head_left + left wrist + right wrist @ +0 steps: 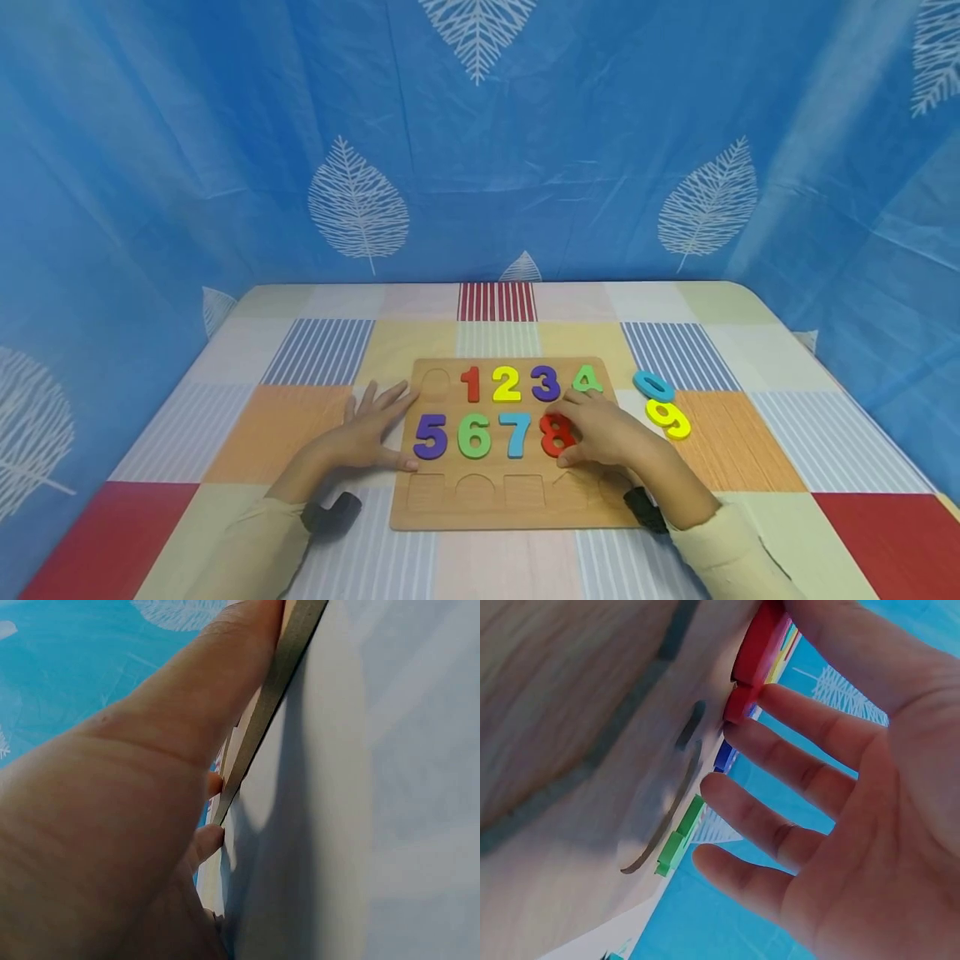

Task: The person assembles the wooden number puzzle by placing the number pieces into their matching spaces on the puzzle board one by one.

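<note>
A wooden number board (480,518) lies on the table with coloured numbers 1 to 8 on it. My right hand (603,429) is over its right side, thumb and fingertips about the red number 8 (553,436). In the right wrist view, the thumb and nearest fingers touch the red 8 (756,656), while the other fingers stretch past it. Near those fingers stands the green number 4 (679,836). At the board's left edge my left hand (367,433) rests with fingers spread; its thumb (217,682) touches the edge in the left wrist view.
Right of the board, a blue number 0 (654,386) and a yellow number 9 (668,420) lie on the checked tablecloth (765,433), partly touching. Bare recesses (476,492) line the board's front row. A blue leaf-patterned curtain (525,167) surrounds the table.
</note>
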### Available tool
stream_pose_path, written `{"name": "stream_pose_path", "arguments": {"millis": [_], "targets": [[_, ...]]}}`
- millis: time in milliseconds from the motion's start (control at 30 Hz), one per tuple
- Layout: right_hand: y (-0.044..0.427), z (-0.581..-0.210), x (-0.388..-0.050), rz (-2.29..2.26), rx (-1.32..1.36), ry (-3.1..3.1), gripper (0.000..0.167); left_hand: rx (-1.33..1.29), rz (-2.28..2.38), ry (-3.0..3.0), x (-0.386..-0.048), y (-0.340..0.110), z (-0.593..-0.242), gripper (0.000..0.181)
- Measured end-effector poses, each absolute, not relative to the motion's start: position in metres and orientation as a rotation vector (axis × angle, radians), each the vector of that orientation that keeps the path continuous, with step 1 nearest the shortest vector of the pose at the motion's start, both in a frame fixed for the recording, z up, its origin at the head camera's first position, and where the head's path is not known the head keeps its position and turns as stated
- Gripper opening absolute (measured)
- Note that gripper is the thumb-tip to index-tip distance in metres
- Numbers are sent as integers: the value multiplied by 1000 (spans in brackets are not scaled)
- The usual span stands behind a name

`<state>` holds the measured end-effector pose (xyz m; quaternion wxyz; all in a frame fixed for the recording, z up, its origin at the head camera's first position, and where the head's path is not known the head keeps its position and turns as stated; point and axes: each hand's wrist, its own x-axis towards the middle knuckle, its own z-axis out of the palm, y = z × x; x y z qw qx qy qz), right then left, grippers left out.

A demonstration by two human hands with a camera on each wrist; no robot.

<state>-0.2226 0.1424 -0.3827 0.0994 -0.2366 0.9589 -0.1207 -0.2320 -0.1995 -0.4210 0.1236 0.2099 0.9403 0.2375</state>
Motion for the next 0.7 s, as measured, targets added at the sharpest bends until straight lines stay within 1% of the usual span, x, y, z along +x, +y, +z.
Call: {"name": "stream_pose_path", "arguments": {"millis": [300,700], "targets": [[144,-383,-224,-354,-697,2838,65,607,704,2754,-231,-199,-424,108],[157,-385,-224,-391,-637,2846,66,626,685,2752,-232,-199,-421,105]]}}
